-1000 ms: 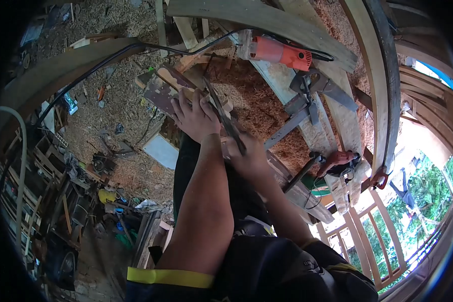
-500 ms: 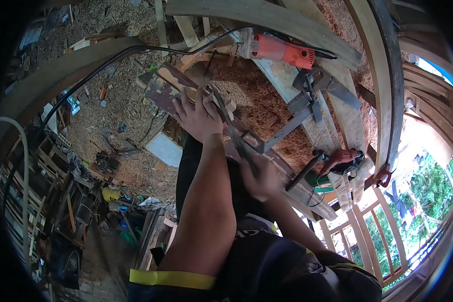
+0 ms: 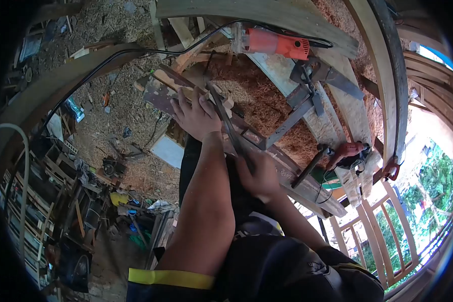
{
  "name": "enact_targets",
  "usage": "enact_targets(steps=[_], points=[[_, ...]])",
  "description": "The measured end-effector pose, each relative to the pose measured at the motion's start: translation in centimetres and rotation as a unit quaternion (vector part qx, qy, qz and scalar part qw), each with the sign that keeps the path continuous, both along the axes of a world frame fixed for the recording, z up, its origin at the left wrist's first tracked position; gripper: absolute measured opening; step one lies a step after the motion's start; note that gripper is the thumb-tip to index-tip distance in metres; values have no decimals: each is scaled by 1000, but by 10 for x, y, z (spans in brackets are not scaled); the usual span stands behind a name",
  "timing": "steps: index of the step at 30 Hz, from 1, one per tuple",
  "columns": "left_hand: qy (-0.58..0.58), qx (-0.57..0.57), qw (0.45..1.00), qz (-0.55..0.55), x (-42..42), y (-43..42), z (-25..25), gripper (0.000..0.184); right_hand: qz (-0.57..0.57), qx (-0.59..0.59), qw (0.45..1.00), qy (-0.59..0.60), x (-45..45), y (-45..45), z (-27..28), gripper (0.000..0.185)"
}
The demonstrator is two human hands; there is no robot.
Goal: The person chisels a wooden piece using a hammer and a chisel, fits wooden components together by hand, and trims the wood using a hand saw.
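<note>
My left hand (image 3: 199, 117) presses on a pale piece of wood (image 3: 170, 79) that lies on a dark reddish board (image 3: 159, 98). Its fingers are spread a little over the wood. My right hand (image 3: 259, 176) is closed round the near end of a long dark handsaw-like tool (image 3: 225, 118). The tool runs up and left past my left hand's fingertips, its far end beside the pale wood. My right hand is slightly blurred.
An orange power tool (image 3: 277, 44) with a black cord lies on planks at the top. Metal squares (image 3: 292, 121) and a red drill (image 3: 345, 152) rest on boards at the right. Wood shavings (image 3: 259, 85) cover the ground, and scrap wood (image 3: 30, 196) is piled at the left.
My right hand has drawn back down and right with the long tool. My left hand stays on the wood. The view has shifted slightly.
</note>
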State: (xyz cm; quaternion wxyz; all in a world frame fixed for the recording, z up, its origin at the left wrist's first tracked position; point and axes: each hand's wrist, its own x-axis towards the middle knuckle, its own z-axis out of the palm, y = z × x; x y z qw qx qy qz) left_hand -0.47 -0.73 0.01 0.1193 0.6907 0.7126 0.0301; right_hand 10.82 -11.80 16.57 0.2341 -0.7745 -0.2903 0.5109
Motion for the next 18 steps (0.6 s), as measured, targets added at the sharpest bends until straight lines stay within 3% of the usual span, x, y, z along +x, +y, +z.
enact_targets(steps=[2,5,7,12,18], points=[[1,-4,1000,3,2,2,0,46,-4,-3,1000,12,7,-3,23,19],[1,-2,996,89,5,-1,-5,48,-18,10,1000,-4,-1,19,6,22],[-4,-1,998,68,-1,-10,-6,50,16,2,1000,-9,-2,22,-23,24],[21,-19,999,26,7,-4,1,53,-12,-10,1000,-3,2,5,-15,31],[49,0,997,63,6,3,0,57,13,2,1000,-27,-4,22,-21,33]])
